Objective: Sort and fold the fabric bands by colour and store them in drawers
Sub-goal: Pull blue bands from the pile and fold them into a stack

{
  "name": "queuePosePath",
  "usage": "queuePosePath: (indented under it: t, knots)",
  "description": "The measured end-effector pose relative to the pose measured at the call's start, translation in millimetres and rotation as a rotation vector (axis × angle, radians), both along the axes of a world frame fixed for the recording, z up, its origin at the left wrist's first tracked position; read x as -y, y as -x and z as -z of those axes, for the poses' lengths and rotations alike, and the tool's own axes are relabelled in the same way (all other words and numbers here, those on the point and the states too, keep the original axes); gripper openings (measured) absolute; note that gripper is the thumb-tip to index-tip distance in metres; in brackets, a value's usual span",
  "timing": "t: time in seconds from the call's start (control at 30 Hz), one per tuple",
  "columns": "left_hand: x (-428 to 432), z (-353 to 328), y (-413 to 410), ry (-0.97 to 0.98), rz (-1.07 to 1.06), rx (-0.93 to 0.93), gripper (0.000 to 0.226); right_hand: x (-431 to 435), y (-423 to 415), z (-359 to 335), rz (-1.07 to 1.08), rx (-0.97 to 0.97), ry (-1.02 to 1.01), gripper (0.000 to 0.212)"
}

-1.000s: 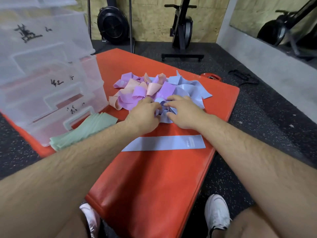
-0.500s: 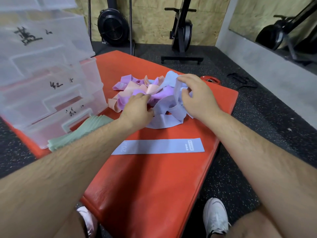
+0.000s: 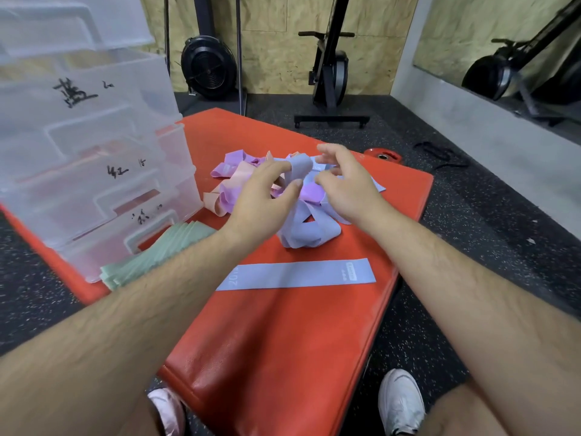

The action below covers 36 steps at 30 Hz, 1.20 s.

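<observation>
**Blue band lifted from the tangle**

The left hand [image 3: 264, 196] pinches a blue band [image 3: 298, 166] between thumb and forefinger, raising it clear, probably to separate colours. The right hand [image 3: 345, 187] hovers beside it, fingers spread, gripping nothing. Below lies the mixed pile [image 3: 239, 180]; nearer, one flattened blue band [image 3: 295, 275] on the red mat [image 3: 283, 341].

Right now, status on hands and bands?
Left hand pinching a blue band out of the mixed pile. Right hand open, fingers spread. Flat blue band laid out. Drawers shut.
</observation>
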<state>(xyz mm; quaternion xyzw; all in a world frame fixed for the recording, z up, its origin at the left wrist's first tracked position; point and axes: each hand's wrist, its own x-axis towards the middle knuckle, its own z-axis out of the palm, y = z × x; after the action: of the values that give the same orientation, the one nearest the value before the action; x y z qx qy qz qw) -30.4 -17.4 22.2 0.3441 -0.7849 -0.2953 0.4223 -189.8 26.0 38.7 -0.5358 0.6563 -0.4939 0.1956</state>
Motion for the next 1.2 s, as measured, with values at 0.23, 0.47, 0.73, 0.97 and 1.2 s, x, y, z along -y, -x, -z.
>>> queuePosePath:
  t: [0.23,0.47,0.73,0.97,1.2]
  knots:
    - [7.2,1.3,-7.4,-0.202,-0.029,-0.130,0.014,2.3,0.7,3.6,-0.128,0.094,-0.088,0.009]
    - [7.0,-2.6,-11.4,-0.306,-0.120,-0.227,0.031,-0.1,-4.4,4.1,0.020,0.005,0.076,0.007]
    - [11.9,-6.2,-16.7,-0.695,0.035,-0.334,0.036,-7.0,-28.8,5.5,-0.213,-0.341,0.086,0.018]
    - [13.9,-8.9,-29.2,-0.552,-0.066,-0.156,0.025,-1.3,-23.9,3.4,-0.186,-0.146,0.051,0.032]
    - [15.6,-6.8,-40.1,-0.464,0.009,-0.108,0.030,12.9,-24.1,19.8,-0.296,-0.073,-0.151,0.012]
